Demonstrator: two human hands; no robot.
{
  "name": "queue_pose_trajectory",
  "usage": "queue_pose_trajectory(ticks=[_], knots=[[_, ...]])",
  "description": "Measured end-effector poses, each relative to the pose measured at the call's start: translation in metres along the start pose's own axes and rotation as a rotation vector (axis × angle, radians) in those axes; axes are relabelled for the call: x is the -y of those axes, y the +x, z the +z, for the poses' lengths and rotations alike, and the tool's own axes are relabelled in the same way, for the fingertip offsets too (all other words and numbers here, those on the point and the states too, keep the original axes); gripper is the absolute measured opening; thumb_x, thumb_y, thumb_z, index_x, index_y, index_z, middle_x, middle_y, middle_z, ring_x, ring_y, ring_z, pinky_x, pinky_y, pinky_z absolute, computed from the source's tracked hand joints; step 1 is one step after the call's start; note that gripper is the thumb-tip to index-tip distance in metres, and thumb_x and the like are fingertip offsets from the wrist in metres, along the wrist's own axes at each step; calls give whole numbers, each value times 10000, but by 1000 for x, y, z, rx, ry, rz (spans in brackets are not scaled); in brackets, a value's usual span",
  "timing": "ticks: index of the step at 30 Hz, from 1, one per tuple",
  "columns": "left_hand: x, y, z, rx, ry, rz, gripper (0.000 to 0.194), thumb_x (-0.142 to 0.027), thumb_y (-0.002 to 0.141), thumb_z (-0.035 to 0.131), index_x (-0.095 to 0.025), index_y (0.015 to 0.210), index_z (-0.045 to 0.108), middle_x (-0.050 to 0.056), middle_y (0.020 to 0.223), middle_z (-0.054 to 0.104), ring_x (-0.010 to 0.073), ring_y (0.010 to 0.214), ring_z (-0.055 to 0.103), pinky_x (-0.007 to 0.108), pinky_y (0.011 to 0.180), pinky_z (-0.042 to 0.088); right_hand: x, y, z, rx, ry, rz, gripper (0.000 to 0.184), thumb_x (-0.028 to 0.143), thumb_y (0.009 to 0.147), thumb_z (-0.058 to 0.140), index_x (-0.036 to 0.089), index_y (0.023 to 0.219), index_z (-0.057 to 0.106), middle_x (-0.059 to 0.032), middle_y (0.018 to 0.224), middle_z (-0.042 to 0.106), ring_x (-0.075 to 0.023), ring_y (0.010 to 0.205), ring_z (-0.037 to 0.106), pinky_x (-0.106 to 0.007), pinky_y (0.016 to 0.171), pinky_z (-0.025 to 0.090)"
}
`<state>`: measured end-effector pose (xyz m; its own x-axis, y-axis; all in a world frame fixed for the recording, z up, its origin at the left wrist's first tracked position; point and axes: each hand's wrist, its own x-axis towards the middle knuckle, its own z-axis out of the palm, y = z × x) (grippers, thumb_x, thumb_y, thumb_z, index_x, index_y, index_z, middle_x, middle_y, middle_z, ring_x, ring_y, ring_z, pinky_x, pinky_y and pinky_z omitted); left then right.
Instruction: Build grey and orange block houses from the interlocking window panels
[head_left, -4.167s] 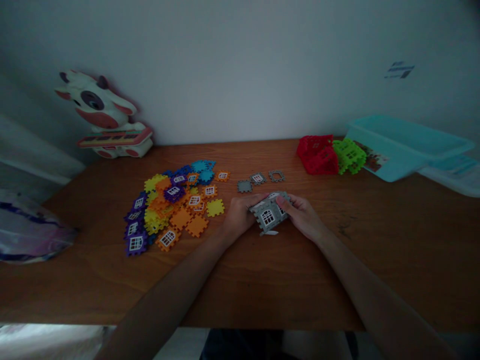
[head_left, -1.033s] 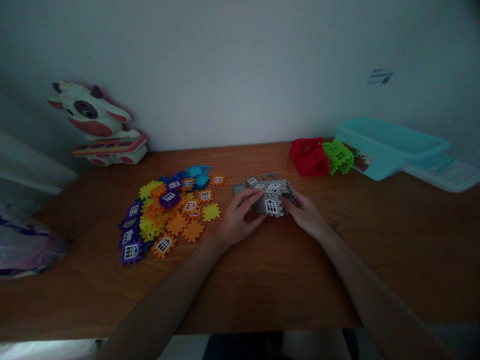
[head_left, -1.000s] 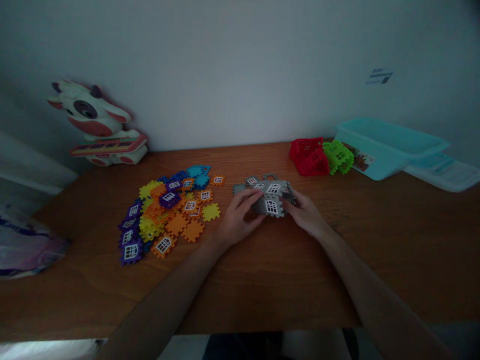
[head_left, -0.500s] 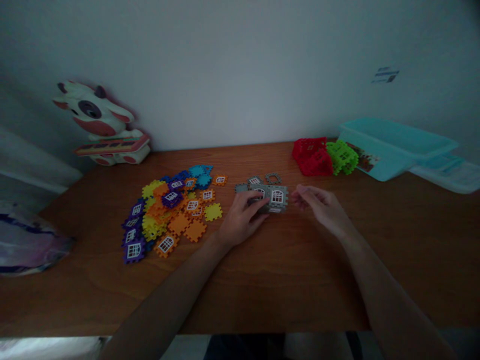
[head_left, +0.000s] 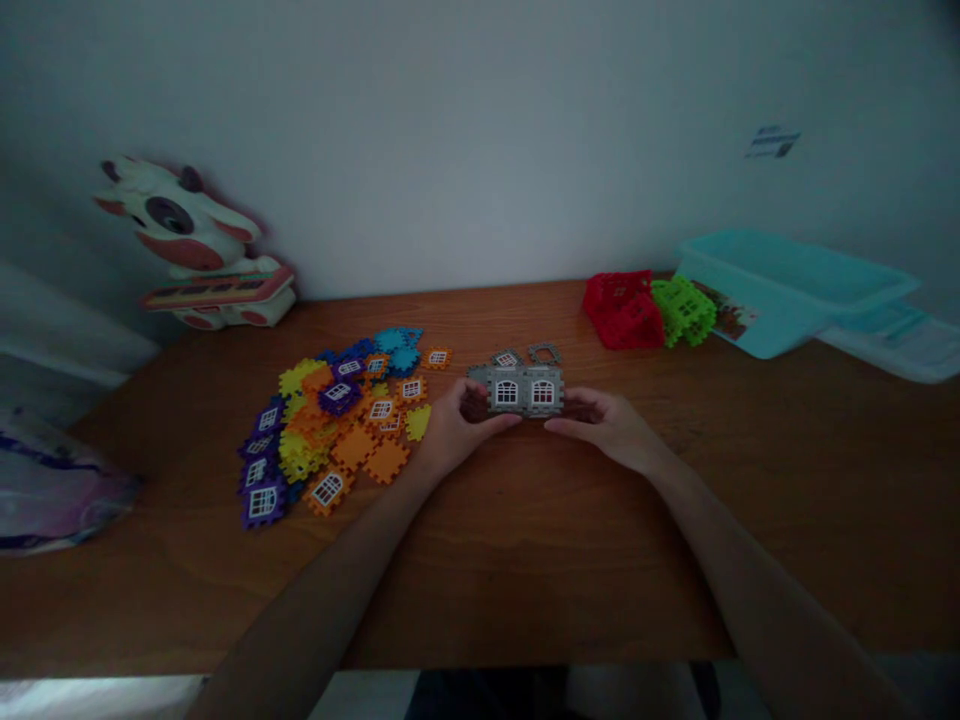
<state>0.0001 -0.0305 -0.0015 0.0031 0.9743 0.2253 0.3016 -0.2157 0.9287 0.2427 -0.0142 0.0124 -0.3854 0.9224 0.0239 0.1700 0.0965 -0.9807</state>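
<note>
Both hands sit narrow: your left hand (head_left: 457,412) and right hand (head_left: 596,418) cup the grey tile house (head_left: 520,391) on the worktop (head_left: 600,560), two windows facing you. Loose grey tiles (head_left: 507,358) lie just behind it. The coloured tile pile (head_left: 337,425) is unbuilt; the red tile model (head_left: 622,312) and green tile model (head_left: 682,310) look finished.

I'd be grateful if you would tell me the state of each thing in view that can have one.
Left hand: gripping the left end of the grey tile wall.
Right hand: gripping its right end.
Grey tile wall: tiles joined, upright, two white windows showing.
Loose grey tiles: lying flat behind the wall.
Coloured tiles: loose, heaped in a pile.
Red tile structure: assembled.
Green tile structure: assembled, against the red one.
Turquoise box: open.
</note>
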Motion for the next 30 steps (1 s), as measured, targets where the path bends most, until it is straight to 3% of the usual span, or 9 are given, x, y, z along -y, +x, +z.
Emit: queue_pose_trajectory(ticks=[5, 10, 13, 18, 21, 24, 26, 30], knots=[[-2, 2, -1, 197, -39, 31, 387, -454, 725, 853, -193, 972, 709, 47, 935, 790, 211, 809, 741, 346, 727, 611, -8, 2, 1, 15, -58, -29, 296, 475, 795, 789, 320, 1046, 794, -11, 1116, 789, -312, 1024, 728, -546, 999, 524], [-5, 8, 1, 308, -56, 24, 265, -394, 789, 808, -228, 993, 779, 25, 1038, 805, 245, 935, 763, 419, 866, 616, -4, 2, 2, 53, -38, -21, 301, 481, 797, 786, 315, 1048, 799, -5, 1109, 791, -316, 1042, 723, -528, 987, 529], [-8, 11, 1, 332, -57, 4, 198, -379, 801, 796, -255, 955, 793, -4, 1012, 807, 234, 920, 764, 410, 837, 624, -4, 3, 2, 67, -35, -10, 306, 492, 799, 776, 296, 1032, 800, -10, 1045, 798, -292, 975, 728, -491, 928, 552], [-8, 13, 2, 361, -38, -6, 113, -348, 809, 784, -272, 891, 802, -18, 954, 810, 221, 857, 763, 390, 784, 626, -11, 6, 1, 28, -116, 28, 287, 528, 774, 783, 245, 822, 792, -15, 817, 775, -236, 737, 694, -395, 718, 551], [-7, 13, 4, 359, -36, -3, 138, -323, 794, 794, -264, 918, 803, -10, 978, 811, 226, 869, 763, 405, 819, 618, -9, 6, 0, 46, -97, 14, 276, 526, 775, 785, 254, 821, 789, -19, 837, 774, -244, 771, 697, -397, 732, 550], [-8, 12, 5, 359, -14, 12, 148, -329, 790, 798, -250, 915, 804, 1, 995, 810, 229, 897, 760, 400, 840, 609, -2, 4, 1, 91, -1, 13, 317, 514, 766, 797, 281, 981, 791, -25, 976, 784, -255, 883, 708, -406, 797, 565], [-10, 12, 4, 359, -6, 3, 177, -337, 783, 805, -233, 926, 805, 12, 1001, 811, 223, 907, 756, 379, 851, 600, 2, 4, 2, 49, 55, 31, 362, 529, 776, 779, 277, 1035, 777, -41, 1039, 778, -242, 899, 704, -390, 793, 571], [-12, 12, 5, 354, 10, -65, 245, -350, 767, 815, -202, 962, 808, 29, 1011, 810, 213, 918, 751, 346, 857, 586, 2, 5, 5, -88, 38, 64, 373, 575, 805, 726, 237, 957, 775, -62, 961, 773, -208, 809, 686, -348, 728, 555]])
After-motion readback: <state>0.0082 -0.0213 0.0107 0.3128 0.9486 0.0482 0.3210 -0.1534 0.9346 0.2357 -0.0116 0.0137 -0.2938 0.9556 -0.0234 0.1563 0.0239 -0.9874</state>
